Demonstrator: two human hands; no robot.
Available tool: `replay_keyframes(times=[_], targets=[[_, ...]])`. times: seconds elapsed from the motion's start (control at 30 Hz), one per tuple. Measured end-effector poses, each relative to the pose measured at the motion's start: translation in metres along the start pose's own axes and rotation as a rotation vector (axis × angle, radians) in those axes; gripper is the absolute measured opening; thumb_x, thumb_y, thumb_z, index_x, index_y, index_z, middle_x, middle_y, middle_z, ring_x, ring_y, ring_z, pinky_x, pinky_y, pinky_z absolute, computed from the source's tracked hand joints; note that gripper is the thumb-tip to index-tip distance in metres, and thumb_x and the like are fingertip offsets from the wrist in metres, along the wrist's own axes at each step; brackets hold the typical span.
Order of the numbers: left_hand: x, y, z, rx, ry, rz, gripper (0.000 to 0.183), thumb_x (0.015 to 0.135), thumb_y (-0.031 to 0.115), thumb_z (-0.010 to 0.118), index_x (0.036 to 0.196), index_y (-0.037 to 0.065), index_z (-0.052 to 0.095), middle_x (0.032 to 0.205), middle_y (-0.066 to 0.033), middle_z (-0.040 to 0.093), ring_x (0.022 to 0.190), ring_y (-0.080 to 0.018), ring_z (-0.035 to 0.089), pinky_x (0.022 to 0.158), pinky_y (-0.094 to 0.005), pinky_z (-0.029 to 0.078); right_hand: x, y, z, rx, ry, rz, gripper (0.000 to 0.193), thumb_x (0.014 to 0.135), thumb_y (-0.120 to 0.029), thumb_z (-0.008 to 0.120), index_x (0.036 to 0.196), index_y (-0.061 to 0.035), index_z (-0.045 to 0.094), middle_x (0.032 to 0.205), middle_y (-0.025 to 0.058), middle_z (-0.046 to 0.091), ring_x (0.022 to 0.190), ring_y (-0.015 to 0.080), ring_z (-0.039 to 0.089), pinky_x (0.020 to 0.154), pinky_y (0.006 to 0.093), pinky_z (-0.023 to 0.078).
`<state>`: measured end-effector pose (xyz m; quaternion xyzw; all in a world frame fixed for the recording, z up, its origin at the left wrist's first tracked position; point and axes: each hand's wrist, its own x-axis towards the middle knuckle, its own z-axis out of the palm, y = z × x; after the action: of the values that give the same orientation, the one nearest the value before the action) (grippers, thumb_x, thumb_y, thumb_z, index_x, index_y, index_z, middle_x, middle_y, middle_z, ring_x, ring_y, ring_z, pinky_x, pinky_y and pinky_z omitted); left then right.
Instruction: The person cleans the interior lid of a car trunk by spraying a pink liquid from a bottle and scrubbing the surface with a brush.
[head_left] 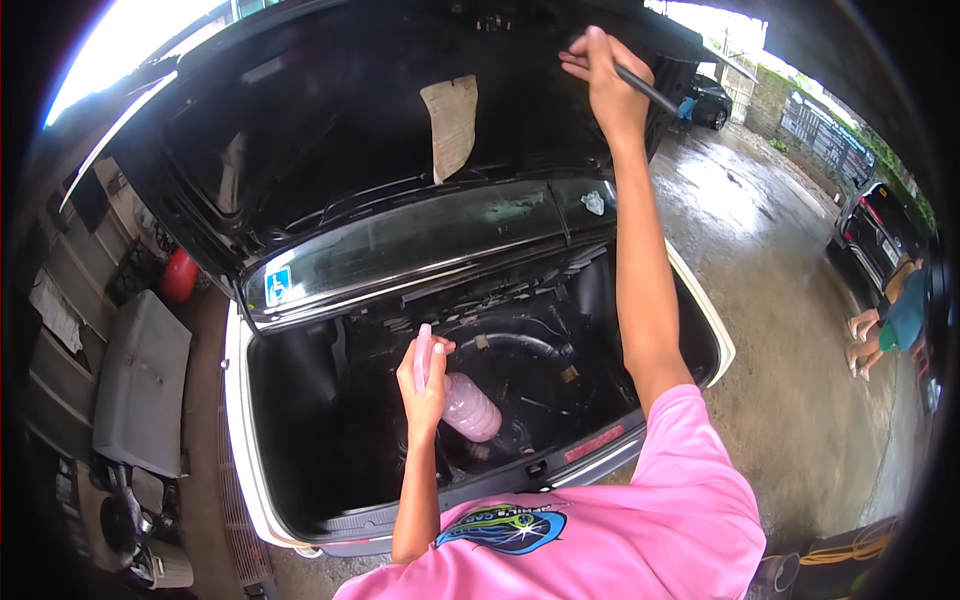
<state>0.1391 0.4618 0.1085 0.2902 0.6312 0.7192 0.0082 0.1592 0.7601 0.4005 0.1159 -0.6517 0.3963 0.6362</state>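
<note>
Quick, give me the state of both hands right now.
Left hand: closed on a pink spray bottle over the open trunk.
Right hand: closed on a thin dark rod by the raised lid.

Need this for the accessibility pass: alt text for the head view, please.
A person in a pink shirt leans over an open, emptied car boot, left hand holding a pink spray bottle above it, right hand gripping the raised boot lid's edge. Wet concrete lies to the right, with parked cars beyond.
</note>
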Motion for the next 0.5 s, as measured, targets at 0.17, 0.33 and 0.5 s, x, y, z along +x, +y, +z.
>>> replay_keyframes(times=[0.17,0.33,0.5], targets=[[-0.001,-0.003,0.000,0.011,-0.019,-0.036,0.030,0.099,0.027,0.058,0.099,-0.001,0.065,0.091,-0.0103,0.071,0.083,-0.0144,0.064,0.075,-0.0287,0.047,-0.006,0.002,0.009,0.077,0.000,-0.105,0.036,0.104,-0.021,0.052,0.088,0.0085,0.065,0.083,0.0119,0.067,0.085,0.0257,0.073,0.075,0.0337,0.063],[-0.001,-0.010,-0.001,-0.014,0.015,0.035,0.030,0.099,0.027,0.058,0.099,-0.003,0.065,0.090,-0.0106,0.070,0.087,-0.0159,0.065,0.078,-0.0301,0.049,-0.009,0.014,0.007,0.031,0.061,-0.017,0.034,0.102,-0.017,0.054,0.085,0.0095,0.067,0.079,0.0116,0.069,0.078,0.0202,0.072,0.072,0.0317,0.063],[0.002,-0.011,-0.004,-0.011,0.015,-0.001,0.027,0.099,0.021,0.059,0.099,-0.006,0.065,0.089,-0.0099,0.069,0.087,-0.0141,0.065,0.079,-0.0289,0.049,-0.004,0.014,0.006,-0.136,0.058,-0.055,0.035,0.102,-0.018,0.053,0.085,0.0096,0.067,0.077,0.0111,0.068,0.075,0.0201,0.072,0.070,0.0315,0.062]])
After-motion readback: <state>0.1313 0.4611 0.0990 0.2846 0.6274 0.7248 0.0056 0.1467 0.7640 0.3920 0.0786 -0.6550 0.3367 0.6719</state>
